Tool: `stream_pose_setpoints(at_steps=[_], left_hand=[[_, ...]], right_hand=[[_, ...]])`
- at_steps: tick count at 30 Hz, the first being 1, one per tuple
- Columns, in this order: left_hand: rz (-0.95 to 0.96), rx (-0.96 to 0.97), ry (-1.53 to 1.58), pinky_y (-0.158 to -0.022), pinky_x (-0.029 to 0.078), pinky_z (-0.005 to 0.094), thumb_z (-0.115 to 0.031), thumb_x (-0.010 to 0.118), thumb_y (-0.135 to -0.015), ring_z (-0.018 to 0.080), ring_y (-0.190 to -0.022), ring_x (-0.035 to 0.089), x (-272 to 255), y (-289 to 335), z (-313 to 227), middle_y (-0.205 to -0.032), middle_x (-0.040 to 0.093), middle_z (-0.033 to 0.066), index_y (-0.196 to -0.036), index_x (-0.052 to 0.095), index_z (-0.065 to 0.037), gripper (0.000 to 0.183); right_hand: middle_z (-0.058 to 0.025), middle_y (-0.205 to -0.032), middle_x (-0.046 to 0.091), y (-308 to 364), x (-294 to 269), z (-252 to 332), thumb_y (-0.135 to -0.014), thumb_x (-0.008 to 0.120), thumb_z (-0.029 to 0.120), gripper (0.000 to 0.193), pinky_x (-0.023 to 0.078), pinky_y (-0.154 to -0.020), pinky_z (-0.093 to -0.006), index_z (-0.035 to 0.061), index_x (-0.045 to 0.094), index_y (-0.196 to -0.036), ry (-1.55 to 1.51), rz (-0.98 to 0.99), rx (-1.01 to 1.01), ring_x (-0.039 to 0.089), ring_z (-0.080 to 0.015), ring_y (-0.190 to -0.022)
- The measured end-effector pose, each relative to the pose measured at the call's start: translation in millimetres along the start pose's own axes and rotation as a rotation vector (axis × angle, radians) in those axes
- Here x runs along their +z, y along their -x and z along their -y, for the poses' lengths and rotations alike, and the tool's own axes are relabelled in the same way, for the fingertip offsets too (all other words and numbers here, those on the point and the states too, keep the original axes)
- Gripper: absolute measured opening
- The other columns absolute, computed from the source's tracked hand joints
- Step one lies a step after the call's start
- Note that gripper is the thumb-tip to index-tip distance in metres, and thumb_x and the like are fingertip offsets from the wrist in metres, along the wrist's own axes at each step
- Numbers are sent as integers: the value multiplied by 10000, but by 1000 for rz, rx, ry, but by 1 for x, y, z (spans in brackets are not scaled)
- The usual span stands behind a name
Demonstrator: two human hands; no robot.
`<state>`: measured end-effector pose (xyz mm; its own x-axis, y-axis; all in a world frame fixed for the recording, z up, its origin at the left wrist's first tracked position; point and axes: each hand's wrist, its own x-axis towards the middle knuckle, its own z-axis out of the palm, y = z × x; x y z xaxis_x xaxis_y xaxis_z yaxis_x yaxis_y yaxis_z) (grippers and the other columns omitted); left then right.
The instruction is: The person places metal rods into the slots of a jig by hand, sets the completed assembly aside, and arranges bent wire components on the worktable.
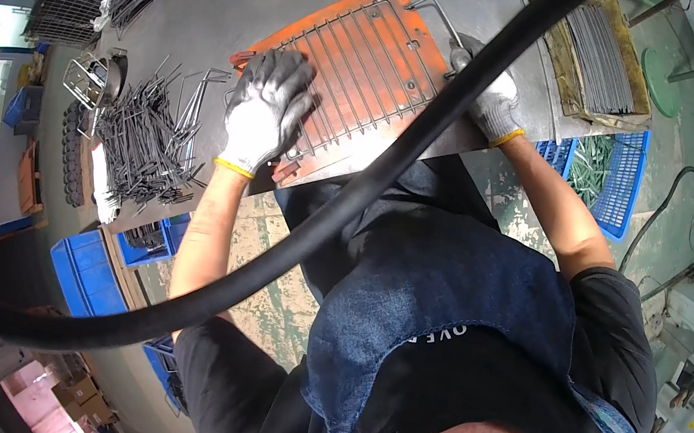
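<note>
An orange jig plate [343, 23] lies on the metal table, with a wire rack [355, 71] of parallel bars set over it. My left hand [269, 107], in a white and grey work glove, rests on the left end of the rack, fingers laid over it and thumb apart. At the plate's right end is my right hand [494, 94], gloved the same way. Its fingers close around the end of a bent metal rod [436, 13] that reaches to the rack's far corner. A thick black cable crosses in front and hides part of this hand.
Loose bent rods [150, 133] are heaped at the table's left. Wire grids [80, 2] stack at the far left. A box of straight rods [598, 61] stands at the far right, above a blue crate [619, 184]. The black cable [381, 176] sweeps across the view.
</note>
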<state>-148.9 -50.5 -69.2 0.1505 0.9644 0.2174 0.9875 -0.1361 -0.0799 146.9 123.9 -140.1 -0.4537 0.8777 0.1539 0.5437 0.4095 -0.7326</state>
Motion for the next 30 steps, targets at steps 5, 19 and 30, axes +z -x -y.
stream_pose_setpoints(at_steps=[5,19,30], left_hand=[[40,-2,12,-1120,249,474,-411,508,-912,343,-1320,378,17,-4,-10,-1425,419,134,-1397,418,-145,561],[5,-122,142,-1090,285,474,-426,621,-824,364,-1263,412,-4,23,-7,-1329,490,162,-1315,477,-79,619],[141,-65,-34,-1111,252,468,-414,588,-852,353,-1295,380,10,15,-5,-1382,450,163,-1367,441,-81,631]], right_hand=[[-164,-1178,587,-1,7,0,-939,469,377,416,422,-939,-427,99,543,-1240,67,-27,-70,555,-356,-1075],[-185,-1098,597,4,1,4,-926,504,294,361,447,-888,-427,46,551,-1184,148,-145,-163,570,-369,-1017],[-148,-971,618,1,-1,7,-955,524,262,326,501,-734,-370,70,555,-1216,13,-134,-99,648,-242,-759]])
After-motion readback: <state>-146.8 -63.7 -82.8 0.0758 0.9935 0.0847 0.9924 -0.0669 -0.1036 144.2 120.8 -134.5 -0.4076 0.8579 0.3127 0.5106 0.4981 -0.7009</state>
